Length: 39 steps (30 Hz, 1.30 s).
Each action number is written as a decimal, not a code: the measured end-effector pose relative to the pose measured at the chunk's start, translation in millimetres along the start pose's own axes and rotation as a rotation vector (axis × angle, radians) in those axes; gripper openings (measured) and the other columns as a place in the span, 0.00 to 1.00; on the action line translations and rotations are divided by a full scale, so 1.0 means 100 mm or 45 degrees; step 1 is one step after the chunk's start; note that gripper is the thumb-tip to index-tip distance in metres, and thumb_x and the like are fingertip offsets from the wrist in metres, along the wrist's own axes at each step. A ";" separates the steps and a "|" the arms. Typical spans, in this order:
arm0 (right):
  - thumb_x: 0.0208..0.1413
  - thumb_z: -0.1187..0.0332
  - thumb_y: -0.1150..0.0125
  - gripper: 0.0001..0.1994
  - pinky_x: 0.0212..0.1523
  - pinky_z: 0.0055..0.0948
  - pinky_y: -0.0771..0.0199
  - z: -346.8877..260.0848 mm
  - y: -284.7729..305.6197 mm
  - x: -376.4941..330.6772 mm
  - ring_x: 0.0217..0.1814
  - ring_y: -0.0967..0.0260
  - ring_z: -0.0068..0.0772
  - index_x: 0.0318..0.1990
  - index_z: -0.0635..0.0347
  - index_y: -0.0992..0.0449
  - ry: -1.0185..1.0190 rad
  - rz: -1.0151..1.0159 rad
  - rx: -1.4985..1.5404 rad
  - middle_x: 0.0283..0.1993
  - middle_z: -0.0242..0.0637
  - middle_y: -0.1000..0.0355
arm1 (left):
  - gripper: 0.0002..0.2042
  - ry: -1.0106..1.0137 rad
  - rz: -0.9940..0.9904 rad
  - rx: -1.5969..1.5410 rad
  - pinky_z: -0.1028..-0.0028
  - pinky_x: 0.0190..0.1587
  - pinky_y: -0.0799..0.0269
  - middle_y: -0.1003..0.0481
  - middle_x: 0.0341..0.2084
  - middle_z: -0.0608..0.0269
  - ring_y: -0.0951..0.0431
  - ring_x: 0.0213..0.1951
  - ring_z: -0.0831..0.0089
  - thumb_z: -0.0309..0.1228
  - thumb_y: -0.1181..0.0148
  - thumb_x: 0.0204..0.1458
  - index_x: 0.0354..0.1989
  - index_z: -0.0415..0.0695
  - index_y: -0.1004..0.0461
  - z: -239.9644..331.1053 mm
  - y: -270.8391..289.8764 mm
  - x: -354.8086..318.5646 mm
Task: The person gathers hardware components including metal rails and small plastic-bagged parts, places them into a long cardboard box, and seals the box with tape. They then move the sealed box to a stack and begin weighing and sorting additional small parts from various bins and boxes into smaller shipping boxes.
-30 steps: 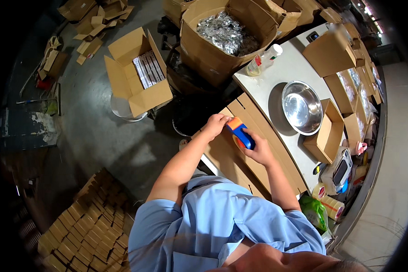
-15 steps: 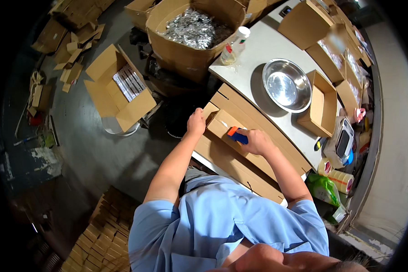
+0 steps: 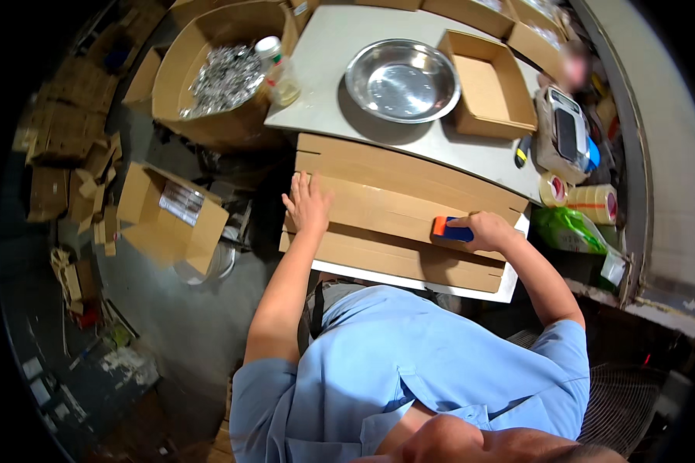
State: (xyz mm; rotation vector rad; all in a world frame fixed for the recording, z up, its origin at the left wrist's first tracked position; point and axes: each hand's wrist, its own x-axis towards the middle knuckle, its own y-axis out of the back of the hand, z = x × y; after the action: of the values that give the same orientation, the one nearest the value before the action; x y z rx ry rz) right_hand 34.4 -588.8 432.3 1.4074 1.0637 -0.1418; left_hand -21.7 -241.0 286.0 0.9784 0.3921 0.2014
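A long brown cardboard box (image 3: 378, 202) lies across the near side of the white table (image 3: 320, 92), its long flaps spread toward and away from me. On its left end my left hand (image 3: 309, 204) rests with the fingers apart, holding nothing. My right hand (image 3: 490, 231) grips a blue hand tool with an orange end (image 3: 453, 229), which sits over the right part of the cardboard. The hand hides part of the tool, and its exact kind cannot be made out.
Farther back on the table are a steel bowl (image 3: 401, 81), a shallow cardboard tray (image 3: 483, 100) and a plastic bottle (image 3: 278, 73). Tape rolls (image 3: 591, 201) and a scale (image 3: 567, 131) stand at right. At left are a carton of shiny scraps (image 3: 228, 81) and an open box (image 3: 170, 212).
My right hand has moved the blue and orange tool rightward along the cardboard. My left hand has gone from curled at the left end to spread flat there. The view has turned.
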 end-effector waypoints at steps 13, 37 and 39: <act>0.48 0.60 0.39 0.25 0.29 0.33 0.31 0.84 -1.79 -0.95 0.24 0.33 0.38 0.52 0.58 0.37 -0.955 1.150 1.125 0.19 0.34 0.33 | 0.44 -0.916 -0.873 0.757 0.61 0.57 0.42 0.38 0.52 0.49 0.40 0.56 0.55 0.37 0.27 0.29 0.60 0.47 0.44 1.24 -0.23 -0.44; 0.35 0.50 0.29 0.37 0.59 0.38 0.45 0.28 -2.12 0.05 0.60 0.48 0.49 0.53 0.59 0.36 -1.318 1.247 1.583 0.54 0.49 0.42 | 0.23 -1.719 -0.790 -0.048 0.68 0.46 0.34 0.27 0.37 0.53 0.30 0.41 0.60 0.43 0.27 0.32 0.36 0.41 0.22 2.91 -2.05 -0.25; 0.34 0.49 0.28 0.37 0.59 0.36 0.47 0.29 -2.11 0.03 0.61 0.51 0.47 0.51 0.62 0.34 -1.373 1.048 1.615 0.53 0.50 0.44 | 0.22 -1.521 -1.121 0.093 0.68 0.45 0.33 0.28 0.37 0.52 0.29 0.41 0.60 0.43 0.27 0.32 0.34 0.41 0.22 3.02 -2.06 -0.19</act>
State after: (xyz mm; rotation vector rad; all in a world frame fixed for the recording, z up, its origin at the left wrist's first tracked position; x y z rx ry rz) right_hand -86.2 -660.7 272.3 2.2809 -0.7190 -0.9461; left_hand 83.4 -590.9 268.1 0.7608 -0.3047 -1.1622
